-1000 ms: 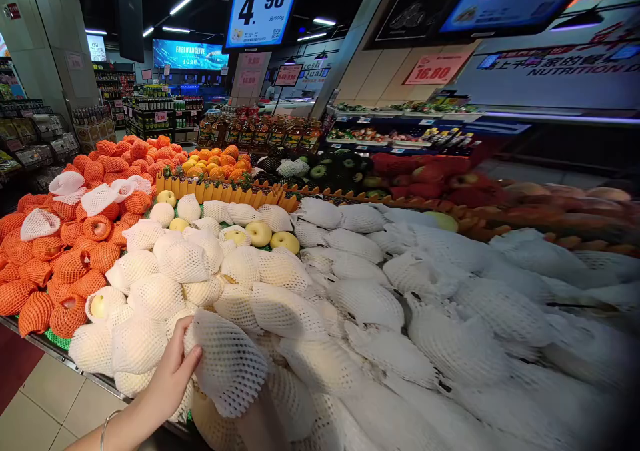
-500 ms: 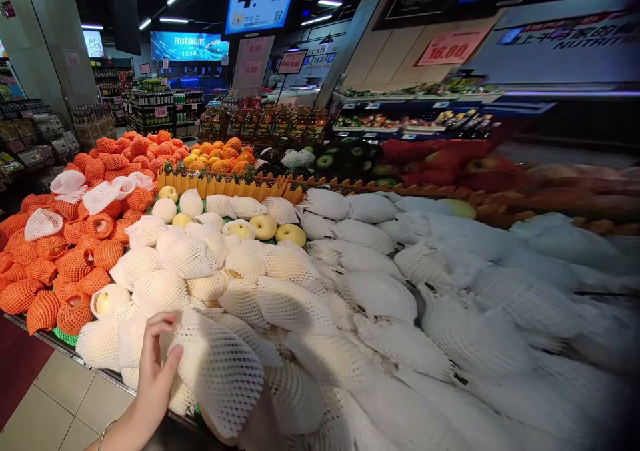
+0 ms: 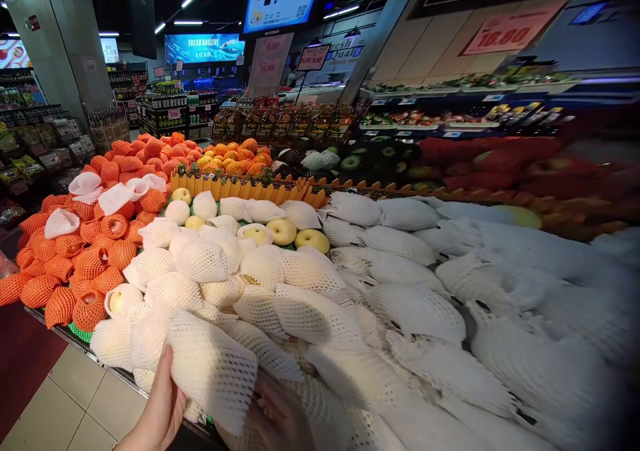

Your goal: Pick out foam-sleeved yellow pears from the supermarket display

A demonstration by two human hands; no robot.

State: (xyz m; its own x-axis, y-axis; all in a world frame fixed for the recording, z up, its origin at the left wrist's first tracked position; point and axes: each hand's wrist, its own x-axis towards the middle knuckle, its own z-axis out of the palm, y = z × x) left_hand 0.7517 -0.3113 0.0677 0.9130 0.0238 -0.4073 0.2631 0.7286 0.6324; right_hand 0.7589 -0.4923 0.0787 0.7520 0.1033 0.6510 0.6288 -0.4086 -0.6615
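Observation:
My left hand (image 3: 161,404) comes up from the bottom edge and grips the left side of a fruit wrapped in a white foam net (image 3: 213,367), thumb on the front and fingers behind it. The wrapped fruit is held just over the front of a heap of white-netted pears (image 3: 280,284). My right hand (image 3: 280,414) shows only as a blurred patch below the net's right side, and its grip is hidden.
Orange-netted fruit (image 3: 85,257) is piled to the left. A yellow picket divider (image 3: 240,187) runs behind the pears, with oranges (image 3: 230,157) beyond it. More white-netted fruit (image 3: 450,291) spreads right. The display's metal edge (image 3: 75,344) borders the tiled floor (image 3: 65,404).
My left hand has slid down the net's left side, from fingers spread on its top edge to a grip lower down. The view has shifted slightly to the left.

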